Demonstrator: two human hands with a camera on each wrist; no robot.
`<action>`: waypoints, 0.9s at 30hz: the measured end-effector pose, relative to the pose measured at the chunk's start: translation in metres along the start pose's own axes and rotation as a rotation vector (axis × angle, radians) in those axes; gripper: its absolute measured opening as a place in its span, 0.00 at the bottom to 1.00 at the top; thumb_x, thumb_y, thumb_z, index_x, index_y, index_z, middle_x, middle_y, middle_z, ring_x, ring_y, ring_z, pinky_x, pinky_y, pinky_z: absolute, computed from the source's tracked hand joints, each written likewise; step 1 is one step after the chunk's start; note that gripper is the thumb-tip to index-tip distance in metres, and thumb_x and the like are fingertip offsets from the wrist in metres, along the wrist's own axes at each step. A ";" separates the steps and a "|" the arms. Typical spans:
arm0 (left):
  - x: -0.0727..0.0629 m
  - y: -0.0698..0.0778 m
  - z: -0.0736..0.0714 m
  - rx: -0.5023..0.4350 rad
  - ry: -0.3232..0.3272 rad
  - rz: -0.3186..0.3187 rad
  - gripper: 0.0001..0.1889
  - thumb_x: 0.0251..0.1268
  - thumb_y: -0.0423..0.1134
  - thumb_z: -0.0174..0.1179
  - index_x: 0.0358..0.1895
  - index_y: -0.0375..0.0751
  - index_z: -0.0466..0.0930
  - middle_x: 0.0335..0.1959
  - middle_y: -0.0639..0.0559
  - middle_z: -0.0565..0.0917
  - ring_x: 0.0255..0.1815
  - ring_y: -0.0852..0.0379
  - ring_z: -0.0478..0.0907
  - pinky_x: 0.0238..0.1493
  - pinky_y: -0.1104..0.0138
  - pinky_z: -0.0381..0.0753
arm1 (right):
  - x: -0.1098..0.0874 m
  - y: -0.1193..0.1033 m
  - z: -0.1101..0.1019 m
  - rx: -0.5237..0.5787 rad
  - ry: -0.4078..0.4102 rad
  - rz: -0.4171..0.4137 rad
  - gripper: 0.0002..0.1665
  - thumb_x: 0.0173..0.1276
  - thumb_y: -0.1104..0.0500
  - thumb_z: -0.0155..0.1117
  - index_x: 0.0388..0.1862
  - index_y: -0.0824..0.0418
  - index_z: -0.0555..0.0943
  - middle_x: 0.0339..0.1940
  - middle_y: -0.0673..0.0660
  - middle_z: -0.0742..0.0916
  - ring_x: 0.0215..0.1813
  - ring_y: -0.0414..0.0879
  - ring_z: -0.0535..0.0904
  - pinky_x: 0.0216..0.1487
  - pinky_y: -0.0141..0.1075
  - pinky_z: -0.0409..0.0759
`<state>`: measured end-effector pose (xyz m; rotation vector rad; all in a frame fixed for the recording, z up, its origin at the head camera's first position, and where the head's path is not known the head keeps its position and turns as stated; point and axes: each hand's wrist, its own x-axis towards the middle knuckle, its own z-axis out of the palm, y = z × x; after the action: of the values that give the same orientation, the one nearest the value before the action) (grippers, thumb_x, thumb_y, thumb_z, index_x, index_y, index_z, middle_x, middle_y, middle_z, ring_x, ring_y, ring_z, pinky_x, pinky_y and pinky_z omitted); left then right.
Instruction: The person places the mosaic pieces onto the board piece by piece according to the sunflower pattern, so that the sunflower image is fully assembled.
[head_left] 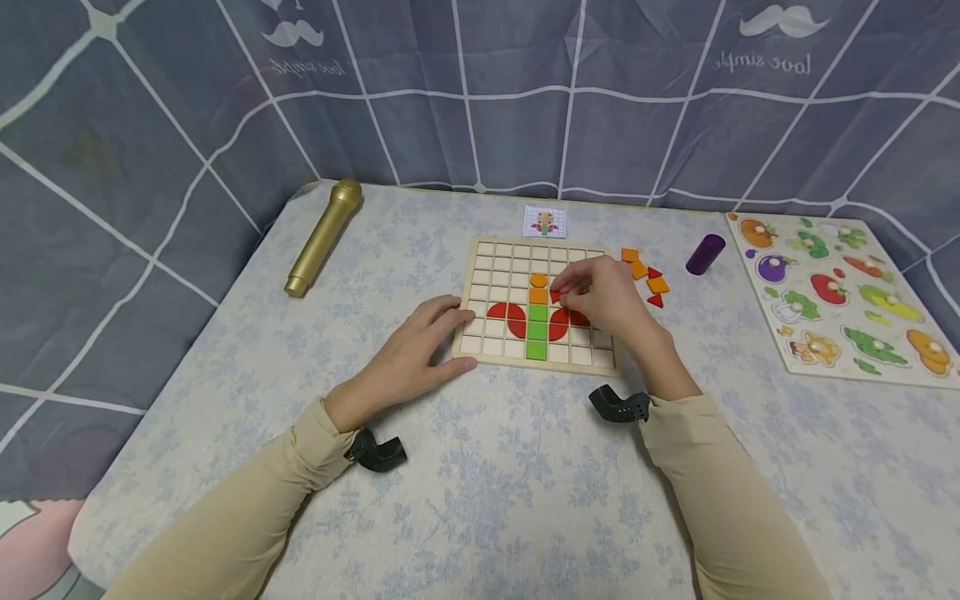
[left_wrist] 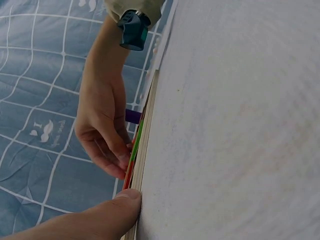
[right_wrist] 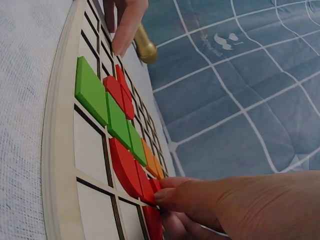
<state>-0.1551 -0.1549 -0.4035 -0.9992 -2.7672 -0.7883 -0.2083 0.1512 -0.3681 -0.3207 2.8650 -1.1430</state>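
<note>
A wooden grid board (head_left: 570, 369) lies on the table, holding a column of green squares (head_left: 537, 329), an orange square (head_left: 537, 297) and an orange circle (head_left: 538, 281). Curved red pieces (head_left: 516, 323) sit on both sides of that column. My right hand (head_left: 607, 300) pinches a small red triangle (head_left: 556, 296) between thumb and fingers, just right of the orange square; the fingers partly cover it in the right wrist view. My left hand (head_left: 412, 346) rests at the board's left edge, its thumb (left_wrist: 112, 215) against the near corner and fingers spread.
Behind the board lies a pattern card (head_left: 545, 222). Loose orange squares (head_left: 657, 285) and red triangles (head_left: 656, 301) are right of the board. Farther right are a purple cylinder (head_left: 706, 254) and a vegetable peg puzzle (head_left: 798, 333). A gold microphone (head_left: 324, 237) lies at left.
</note>
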 end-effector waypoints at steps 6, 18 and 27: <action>-0.001 -0.001 0.001 -0.003 -0.005 -0.014 0.33 0.70 0.50 0.71 0.72 0.38 0.74 0.75 0.37 0.70 0.78 0.42 0.66 0.75 0.48 0.71 | 0.002 0.001 -0.003 -0.002 -0.006 -0.007 0.08 0.70 0.68 0.70 0.45 0.64 0.91 0.39 0.61 0.91 0.41 0.53 0.84 0.45 0.40 0.81; -0.001 0.000 0.001 -0.006 0.009 0.000 0.34 0.69 0.50 0.72 0.72 0.37 0.74 0.74 0.35 0.70 0.78 0.40 0.66 0.75 0.46 0.71 | -0.018 0.031 -0.079 -0.013 0.146 0.090 0.12 0.70 0.61 0.73 0.50 0.64 0.90 0.39 0.59 0.92 0.35 0.41 0.84 0.32 0.31 0.78; 0.000 -0.001 0.001 -0.010 0.006 0.014 0.33 0.70 0.50 0.72 0.71 0.38 0.74 0.74 0.36 0.70 0.77 0.41 0.67 0.74 0.46 0.72 | -0.028 0.062 -0.103 -0.091 -0.023 0.341 0.19 0.68 0.52 0.76 0.48 0.66 0.89 0.33 0.52 0.89 0.42 0.53 0.77 0.40 0.41 0.76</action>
<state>-0.1556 -0.1552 -0.4047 -1.0152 -2.7505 -0.8033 -0.2032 0.2705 -0.3366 0.1486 2.8074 -0.9409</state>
